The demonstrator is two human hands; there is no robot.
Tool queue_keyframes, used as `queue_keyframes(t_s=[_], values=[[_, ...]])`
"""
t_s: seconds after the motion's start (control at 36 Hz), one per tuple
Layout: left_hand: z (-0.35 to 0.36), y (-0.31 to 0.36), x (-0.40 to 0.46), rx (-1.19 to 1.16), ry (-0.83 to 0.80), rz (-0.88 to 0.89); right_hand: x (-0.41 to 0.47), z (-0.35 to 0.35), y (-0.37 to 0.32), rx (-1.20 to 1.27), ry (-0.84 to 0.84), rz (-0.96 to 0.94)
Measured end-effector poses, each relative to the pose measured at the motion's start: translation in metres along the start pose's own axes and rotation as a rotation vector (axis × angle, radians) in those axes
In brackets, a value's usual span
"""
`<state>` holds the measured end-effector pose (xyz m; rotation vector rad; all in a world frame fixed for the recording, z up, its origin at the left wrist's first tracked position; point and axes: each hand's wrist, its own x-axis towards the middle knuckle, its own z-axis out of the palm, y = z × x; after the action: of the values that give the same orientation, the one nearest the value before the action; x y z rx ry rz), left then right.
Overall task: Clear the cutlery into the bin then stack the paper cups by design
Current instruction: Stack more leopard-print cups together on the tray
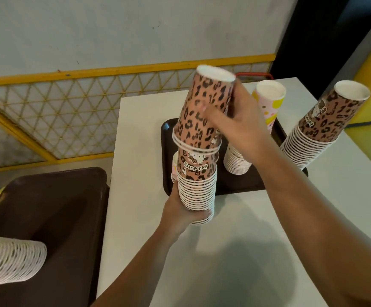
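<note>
My left hand [181, 214] grips the bottom of an upside-down stack of leopard-print paper cups [196, 185], lifted above the white table [246, 240]. My right hand [231, 125] holds a few more leopard cups [204, 111], tilted and set over the top of that stack. On the dark tray [242, 182] stands a stack of pink-and-yellow cups [268, 103], its lower part hidden by my right arm. Another tall leopard stack [322, 127] stands at the table's right side.
A brown bin [47, 207] sits left of the table. A sideways stack of cups [9, 260] pokes in at the lower left. A yellow lattice partition [58, 103] runs behind. A red handle [253, 74] shows beyond the table's far edge.
</note>
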<state>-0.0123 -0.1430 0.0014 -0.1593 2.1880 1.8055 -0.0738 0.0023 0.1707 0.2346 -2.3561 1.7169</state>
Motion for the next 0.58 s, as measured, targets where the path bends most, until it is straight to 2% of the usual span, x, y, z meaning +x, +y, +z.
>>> queue_keyframes(t_s=[0.14,0.22,0.44,0.58], values=[[-0.003,-0.003,-0.001,-0.013,0.040,-0.016,0.018,-0.006,-0.011,0.118,0.244,-0.069],[-0.007,-0.004,-0.002,-0.004,0.075,-0.021,0.030,-0.006,0.000,0.060,0.316,-0.086],[-0.013,-0.004,-0.001,0.024,0.102,-0.012,0.042,0.021,0.066,-0.188,0.202,0.012],[-0.013,-0.005,0.000,-0.002,0.091,-0.010,0.036,0.032,0.103,-0.199,0.151,0.082]])
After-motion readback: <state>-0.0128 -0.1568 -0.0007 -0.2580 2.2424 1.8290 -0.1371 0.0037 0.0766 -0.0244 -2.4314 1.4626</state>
